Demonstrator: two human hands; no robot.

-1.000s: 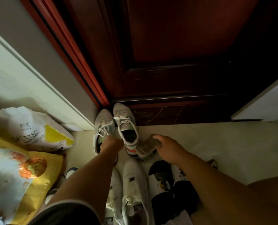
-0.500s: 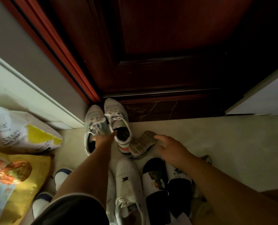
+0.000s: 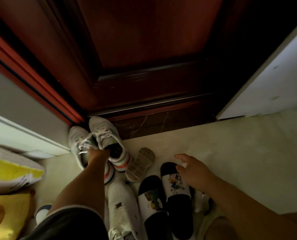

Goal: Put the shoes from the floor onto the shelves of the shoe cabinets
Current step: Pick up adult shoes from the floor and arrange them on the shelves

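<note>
So, centre-left of the frame: the left hand (image 3: pixel 99 154) is down at a pair of white lace-up sneakers with orange-red heel stripes (image 3: pixel 106 134), fingers clenched round the inner collars of both shoes where they meet, a couple of them tucked into the opening of the right-side one. The pair's toes are up against the dark marble threshold (image 3: pixel 161 122) of the dark red wooden door (image 3: pixel 144 49). Can't tell if they're off the pale tiled floor (image 3: pixel 230 153).

The right hand (image 3: pixel 194 172) hangs released, fingers spread and grasping nothing, just over the far end of a pair of black slides with white printed straps (image 3: pixel 151 200) in the lower middle. Between the hands a beige shoe (image 3: pixel 140 163) lies sole-up, touching the heel of the held pair. A plain white leather sneaker (image 3: pixel 121 201) sits just left of the slides.

Yellow-and-white plastic bags (image 3: pixel 10 172) are piled at the lower left, and a white cabinet panel (image 3: pixel 274 84) runs down the right edge.
</note>
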